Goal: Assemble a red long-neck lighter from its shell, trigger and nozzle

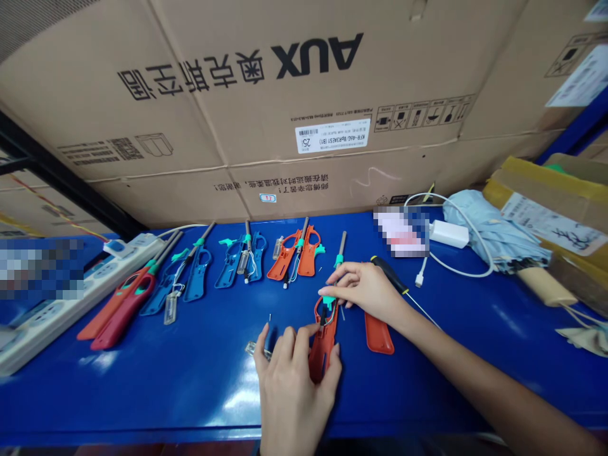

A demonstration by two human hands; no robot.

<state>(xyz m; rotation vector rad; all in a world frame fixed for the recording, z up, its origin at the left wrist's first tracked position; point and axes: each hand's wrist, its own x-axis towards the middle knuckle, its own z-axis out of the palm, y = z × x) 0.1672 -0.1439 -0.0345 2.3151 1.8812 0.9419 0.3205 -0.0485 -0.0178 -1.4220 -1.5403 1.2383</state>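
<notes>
- Cardboard boxes (285, 95) are stacked behind a blue bench (142, 399).
- An open orange lighter (323, 348) lies near the bench's front, between the hands.
- The left hand (289, 386) curls over the lighter's lower edge, with fingers and thumb closed in.
- The right hand (363, 291) reaches across from the right, its fingertips pinching near a teal clip (327, 301) on the lighter.
- A screwdriver (394, 278) lies just beyond the right hand, above a loose orange shell (379, 333).
- More opened lighters (197, 272) stand in a row farther back, beside a power strip (80, 291).

Blurred: pale item (401, 231) and blue item (40, 269) on the bench (475, 392).
Cut off: power strip (57, 310), left edge.
Too small: wires in red lighter (323, 354).
</notes>
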